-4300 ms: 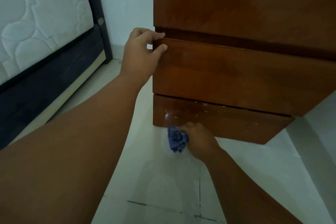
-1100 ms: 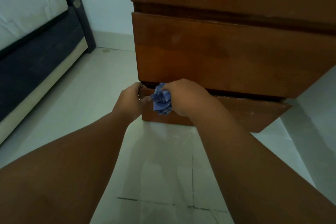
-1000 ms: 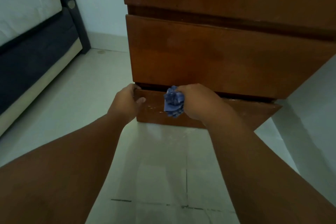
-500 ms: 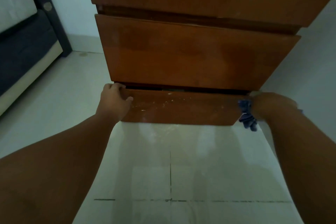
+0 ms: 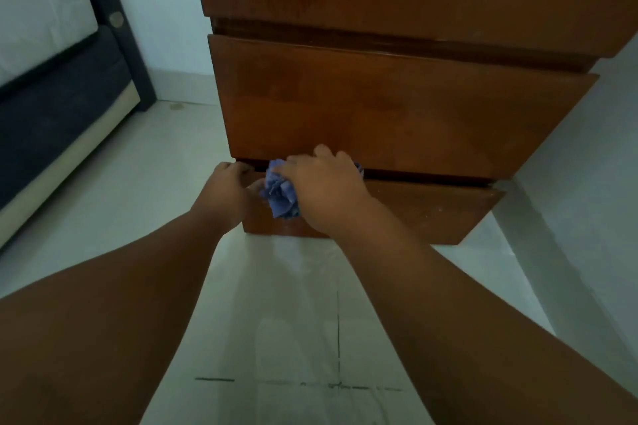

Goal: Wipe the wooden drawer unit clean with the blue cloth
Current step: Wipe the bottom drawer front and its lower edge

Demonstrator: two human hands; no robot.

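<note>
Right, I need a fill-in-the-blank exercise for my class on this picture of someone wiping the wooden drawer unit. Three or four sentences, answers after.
1. The right hand holds a crumpled cloth coloured ____.
2. The left hand holds the ____ panel of the drawer unit at its left corner.
3. The bed stands to the unit's ____.
4. The unit stands on a floor of pale ____.

Missing words: blue; bottom; left; tiles.

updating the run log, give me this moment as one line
phase: wiping | right hand: holds blue cloth against bottom panel top edge, left end | left hand: grips bottom panel left corner
</note>
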